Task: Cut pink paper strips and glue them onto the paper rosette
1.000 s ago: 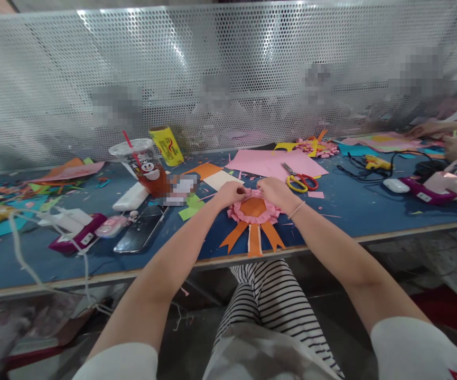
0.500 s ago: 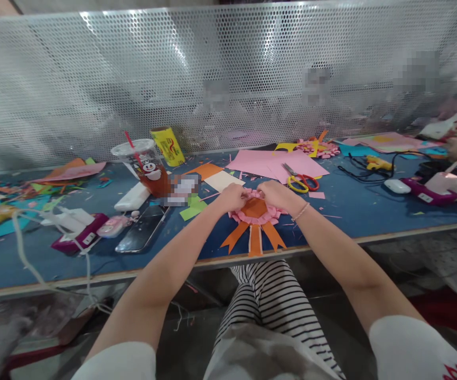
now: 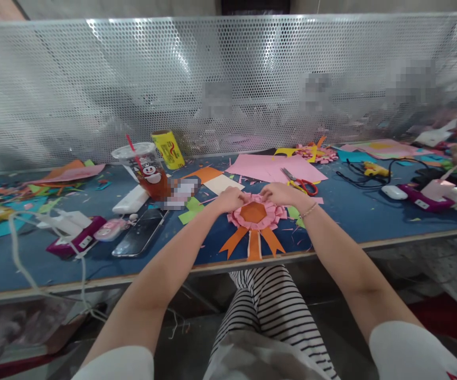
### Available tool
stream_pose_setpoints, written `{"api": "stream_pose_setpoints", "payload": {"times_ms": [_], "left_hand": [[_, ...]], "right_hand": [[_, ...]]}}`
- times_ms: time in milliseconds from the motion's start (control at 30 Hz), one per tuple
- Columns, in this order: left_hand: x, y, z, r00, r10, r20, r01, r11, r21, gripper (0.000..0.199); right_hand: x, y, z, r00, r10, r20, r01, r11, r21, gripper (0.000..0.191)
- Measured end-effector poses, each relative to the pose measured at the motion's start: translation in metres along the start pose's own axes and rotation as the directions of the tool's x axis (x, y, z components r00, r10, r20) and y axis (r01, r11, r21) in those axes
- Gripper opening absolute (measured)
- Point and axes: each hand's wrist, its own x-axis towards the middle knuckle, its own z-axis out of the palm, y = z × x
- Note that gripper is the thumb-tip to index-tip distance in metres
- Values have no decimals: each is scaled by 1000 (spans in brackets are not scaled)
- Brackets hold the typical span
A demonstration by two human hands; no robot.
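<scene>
A paper rosette (image 3: 253, 212) lies near the front edge of the blue table, with an orange centre, a ring of folded pink paper and three orange tails pointing toward me. My left hand (image 3: 233, 199) pinches the far left part of the pink ring. At the far right part of the ring, the fingers of my right hand (image 3: 279, 194) are closed on the pink folds. Scissors (image 3: 300, 182) with red and yellow handles rest just beyond my right hand, partly on a pink sheet (image 3: 270, 164). Light green paper scraps (image 3: 192, 211) lie left of my left hand.
On the left stand a drink cup (image 3: 145, 171) with a red straw and a yellow roll (image 3: 168, 150). A phone (image 3: 139, 235) and a purple power strip (image 3: 76, 237) with cables lie nearer. Another strip (image 3: 422, 200) lies right. A perforated metal screen (image 3: 244, 79) closes off the back.
My right hand has shifted slightly right and back from the rosette's middle, so more of the orange centre and pink ring shows. The view has tilted slightly.
</scene>
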Motion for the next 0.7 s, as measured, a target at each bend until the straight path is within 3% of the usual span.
{"api": "stream_pose_setpoints", "payload": {"times_ms": [67,133,233,300,433,533,700], "left_hand": [[5,-12,0,1000,-4,-24,1,989,-148,29],[9,-21,-1,989,-76,-128,39,962,-269,29],[12,-27,1,984,-88,-152,27,932,-360,33],[11,-25,2,994,-18,-104,-25,918,-396,35],[5,-17,3,1000,5,-26,-16,885,-465,44],[1,-13,0,999,-23,33,36,893,-449,47],[-2,-12,-3,1000,-15,12,18,924,-382,31]], "right_hand": [[3,6,-2,987,82,-137,-74,995,60,30],[5,10,-2,972,148,-181,-140,988,59,23],[7,13,0,985,167,-42,-166,986,29,27],[7,13,3,990,139,34,-141,988,64,35],[9,14,8,994,106,5,-105,979,174,48],[12,18,12,999,30,-28,-25,985,172,35],[14,18,13,988,-102,-119,114,989,99,21]]}}
